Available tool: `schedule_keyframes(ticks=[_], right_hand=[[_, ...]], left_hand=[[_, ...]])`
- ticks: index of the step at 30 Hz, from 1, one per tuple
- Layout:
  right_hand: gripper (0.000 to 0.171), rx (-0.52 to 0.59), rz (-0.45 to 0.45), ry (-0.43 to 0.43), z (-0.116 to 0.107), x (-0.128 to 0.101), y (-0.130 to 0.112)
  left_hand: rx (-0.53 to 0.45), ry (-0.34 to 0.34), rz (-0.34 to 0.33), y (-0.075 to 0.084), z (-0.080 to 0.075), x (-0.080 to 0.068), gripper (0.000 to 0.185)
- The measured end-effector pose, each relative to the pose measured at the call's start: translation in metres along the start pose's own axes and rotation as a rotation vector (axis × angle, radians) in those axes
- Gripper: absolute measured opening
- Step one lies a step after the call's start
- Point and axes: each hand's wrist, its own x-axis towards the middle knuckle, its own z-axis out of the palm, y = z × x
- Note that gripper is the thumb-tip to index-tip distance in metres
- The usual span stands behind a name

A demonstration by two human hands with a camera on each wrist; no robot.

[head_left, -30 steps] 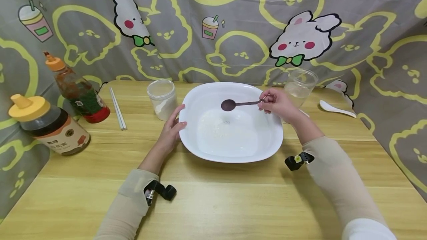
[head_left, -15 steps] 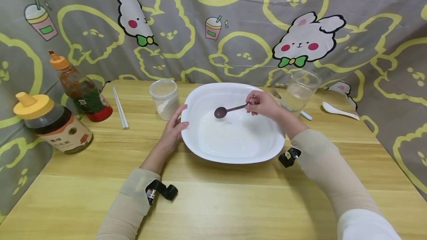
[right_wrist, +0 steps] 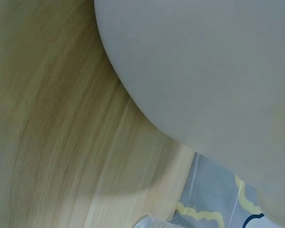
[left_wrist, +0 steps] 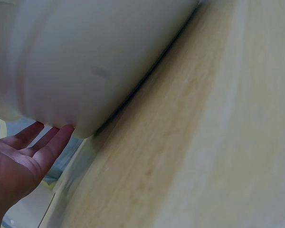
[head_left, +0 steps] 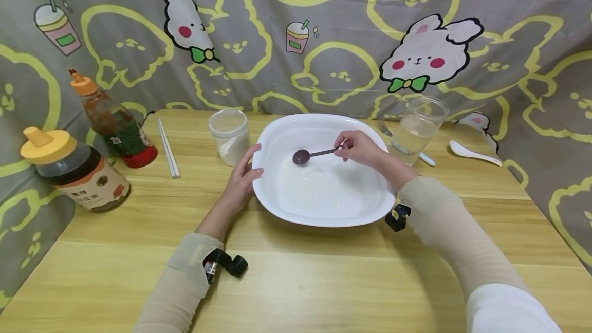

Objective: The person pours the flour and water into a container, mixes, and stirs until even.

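A white oval basin (head_left: pixel 324 209) stands in the middle of the wooden table. My left hand (head_left: pixel 239 181) rests its fingertips and thumb against the basin's left rim; in the left wrist view the fingers (left_wrist: pixel 57 145) are fairly straight where they touch the outer wall. Over the inside of the basin, my right hand (head_left: pixel 358 147) pinches the handle of a dark brown measuring spoon (head_left: pixel 301 157), its bowl toward the left. A thin whitish, grainy layer covers part of the basin floor. The right wrist view shows mostly the basin's outer side (right_wrist: pixel 194 71), with the hand out of sight.
Left of the basin are a jar of white powder (head_left: pixel 229 140), chopsticks (head_left: pixel 168 149), a red sauce bottle (head_left: pixel 117 130) and a yellow-capped dark bottle (head_left: pixel 83 179). At right stand a jar of clear liquid (head_left: pixel 416 130), a fork (head_left: pixel 384 128) and a white spoon (head_left: pixel 474 153). A patterned curtain hangs behind.
My right hand has moved left and slightly down, taking the brown measuring spoon from near the basin's right rim toward its middle. The left hand stays at the rim.
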Motion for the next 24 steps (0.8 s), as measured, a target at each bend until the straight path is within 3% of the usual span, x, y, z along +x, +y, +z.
schedule_keyframes(ticks=[7, 12, 15, 18, 24], right_hand=[[0.010, 0.009, 0.019, -0.143, 0.001, -0.005, -0.006], [0.007, -0.035, -0.036, -0.235, -0.002, -0.014, -0.009], [0.005, -0.104, -0.082, -0.202, -0.007, -0.020, -0.009], [0.005, -0.171, -0.107, -0.114, -0.010, -0.022, -0.006], [0.004, -0.185, -0.073, -0.007, -0.009, -0.017, 0.000]], left_hand=[[0.011, -0.003, 0.000, -0.001, -0.001, 0.000, 0.058], [0.015, -0.006, 0.001, 0.000, -0.001, 0.000, 0.058], [0.013, -0.006, 0.004, 0.000, -0.001, 0.000, 0.058], [0.008, -0.003, 0.004, 0.000, -0.001, 0.000, 0.058], [0.003, -0.010, 0.006, 0.000, -0.001, -0.001, 0.059]])
